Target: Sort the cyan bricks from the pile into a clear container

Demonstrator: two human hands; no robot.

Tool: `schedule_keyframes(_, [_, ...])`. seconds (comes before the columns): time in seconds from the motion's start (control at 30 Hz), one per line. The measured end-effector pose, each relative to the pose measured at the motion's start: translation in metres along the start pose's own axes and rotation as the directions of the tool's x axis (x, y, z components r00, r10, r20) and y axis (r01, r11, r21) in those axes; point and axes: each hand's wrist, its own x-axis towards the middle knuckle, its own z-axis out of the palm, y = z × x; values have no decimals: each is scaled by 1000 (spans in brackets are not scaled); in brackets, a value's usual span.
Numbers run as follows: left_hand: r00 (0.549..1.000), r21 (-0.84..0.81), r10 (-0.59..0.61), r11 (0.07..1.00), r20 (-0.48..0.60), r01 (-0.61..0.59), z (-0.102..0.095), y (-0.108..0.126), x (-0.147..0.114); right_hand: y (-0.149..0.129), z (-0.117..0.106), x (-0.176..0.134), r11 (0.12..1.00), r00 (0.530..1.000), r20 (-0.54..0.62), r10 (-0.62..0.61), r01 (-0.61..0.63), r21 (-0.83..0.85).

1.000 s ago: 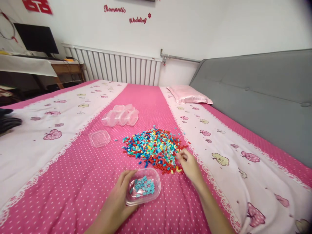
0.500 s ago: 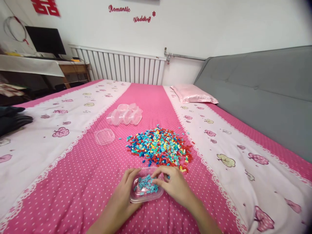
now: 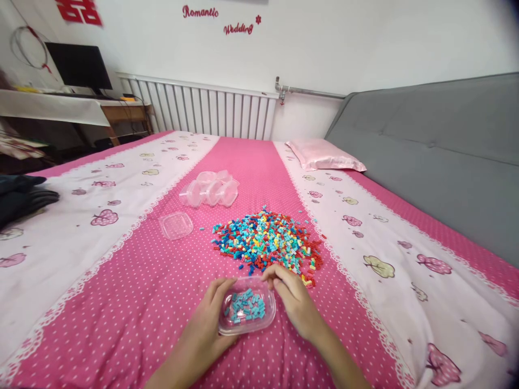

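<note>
My left hand (image 3: 211, 313) is closed on the left side of a clear plastic container (image 3: 265, 324), thumb along its near edge and fingers by the far rim. Several small light-blue toy bricks (image 3: 248, 307) lie loose inside it. At the container's far right corner is my right hand (image 3: 294, 300), its fingers curled together; whatever they hold, if anything, is hidden. Just beyond both hands spreads a heap of small multicoloured toy bricks (image 3: 267, 240), in blue, red, teal and yellow.
A clear lid (image 3: 177, 225) lies flat to the heap's left. Behind it, several clear plastic containers (image 3: 208, 189) are grouped on the pink dotted bedspread (image 3: 141, 302). A pink pillow (image 3: 324, 154) rests against the grey headboard (image 3: 425, 129). Dark folded cloth (image 3: 24, 197) sits at the left edge.
My right hand has moved out of the container, up and to the right, to its far corner by the heap. My left hand keeps its hold on the container.
</note>
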Motion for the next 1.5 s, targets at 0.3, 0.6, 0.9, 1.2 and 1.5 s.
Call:
schedule_keyframes(0.3, [1000,39,19,999,-3,-19,0,-2,-3,34,-14,8,963,988,-117,101,-68,259])
schedule_keyframes(0.6, [999,93,33,995,-9,-32,2,-7,-4,45,-18,8,944,974,-94,204,-170,282])
schedule_keyframes(0.9, [999,97,32,995,0,-32,0,-2,-5,37,-21,7,967,977,-61,202,-189,170])
schedule_keyframes(1.2, [1000,61,19,998,15,-20,0,2,-3,16,-15,5,994,987,-134,92,-99,-47])
schedule_keyframes(1.5, [999,30,-13,999,44,12,-2,6,-2,8,0,2,992,992,-40,117,-119,-38])
